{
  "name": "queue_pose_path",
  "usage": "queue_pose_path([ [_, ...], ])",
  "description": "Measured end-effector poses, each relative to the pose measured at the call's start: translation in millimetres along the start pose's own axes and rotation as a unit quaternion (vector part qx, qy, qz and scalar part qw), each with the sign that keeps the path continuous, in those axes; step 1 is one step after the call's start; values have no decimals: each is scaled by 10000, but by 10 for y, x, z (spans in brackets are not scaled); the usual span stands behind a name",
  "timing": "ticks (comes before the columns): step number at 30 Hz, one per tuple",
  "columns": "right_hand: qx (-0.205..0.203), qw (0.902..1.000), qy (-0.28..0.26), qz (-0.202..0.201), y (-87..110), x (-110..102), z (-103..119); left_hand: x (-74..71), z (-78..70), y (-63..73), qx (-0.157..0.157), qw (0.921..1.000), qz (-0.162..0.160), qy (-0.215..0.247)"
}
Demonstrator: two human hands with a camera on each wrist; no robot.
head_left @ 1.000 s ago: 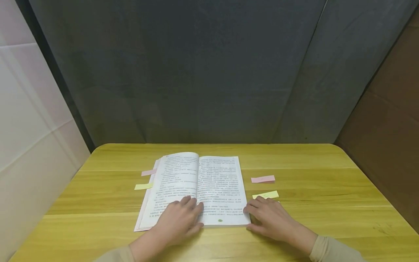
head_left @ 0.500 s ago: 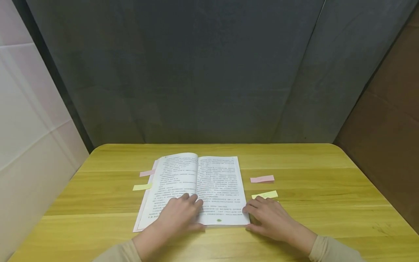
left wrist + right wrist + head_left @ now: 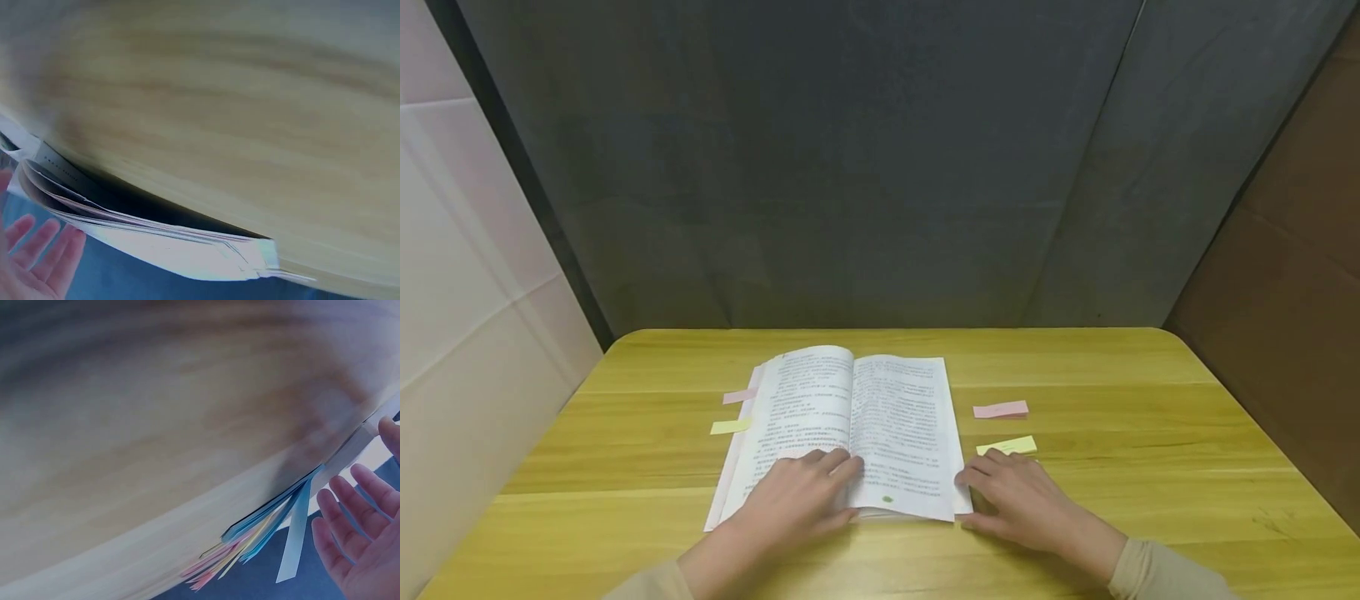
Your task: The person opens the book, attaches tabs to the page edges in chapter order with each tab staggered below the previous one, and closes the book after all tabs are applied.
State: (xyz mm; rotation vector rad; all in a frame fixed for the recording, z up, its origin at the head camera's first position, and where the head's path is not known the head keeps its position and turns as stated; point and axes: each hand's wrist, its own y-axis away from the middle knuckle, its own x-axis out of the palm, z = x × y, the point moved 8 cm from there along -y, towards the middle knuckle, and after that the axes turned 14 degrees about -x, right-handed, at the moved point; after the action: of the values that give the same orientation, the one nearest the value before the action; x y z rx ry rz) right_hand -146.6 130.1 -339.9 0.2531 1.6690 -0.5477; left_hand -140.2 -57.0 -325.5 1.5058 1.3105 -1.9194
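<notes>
An open book (image 3: pixel 805 396) with printed pages lies on the table. My left hand (image 3: pixel 797 492) rests across the lower left page, its fingertips near the fold and its thumb near the bottom edge. On the right side, the top page (image 3: pixel 904 425) bows up, and its outer edge stands inside the edge of the page beneath. My right hand (image 3: pixel 1018 500) touches the lower right corner of the book, fingers at the side edge and thumb by the bottom. The left wrist view shows the left fingers (image 3: pixel 70 256) extended beside the curved pages (image 3: pixel 169 247).
A pink sticky-note strip (image 3: pixel 1000 410) and a yellow one (image 3: pixel 1006 446) lie right of the book on the wooden table (image 3: pixel 1150 433). A pink tab (image 3: pixel 739 397) and a yellow tab (image 3: pixel 730 427) stick out from its left side. A dark partition (image 3: pixel 880 167) stands behind.
The top right page has bowed up and its outer edge has shifted left, baring a strip of the page below. My left hand has moved slightly left; my right hand has stayed put.
</notes>
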Motion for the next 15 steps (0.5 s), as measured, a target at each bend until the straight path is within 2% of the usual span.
queue_pose_path([
  [3,28,10000,-7,-9,-8,-3,-5,-70,-23,46,218,9992,-320,130],
  [8,46,10000,-39,-31,-41,-8,-9,-194,-29,89,381,9954,-855,221],
  [12,29,10000,0,-41,-61,-13,-11,-265,-6,104,390,9941,-988,207],
  [15,36,10000,57,-15,-72,-13,-17,-298,44,106,320,9950,-935,124],
])
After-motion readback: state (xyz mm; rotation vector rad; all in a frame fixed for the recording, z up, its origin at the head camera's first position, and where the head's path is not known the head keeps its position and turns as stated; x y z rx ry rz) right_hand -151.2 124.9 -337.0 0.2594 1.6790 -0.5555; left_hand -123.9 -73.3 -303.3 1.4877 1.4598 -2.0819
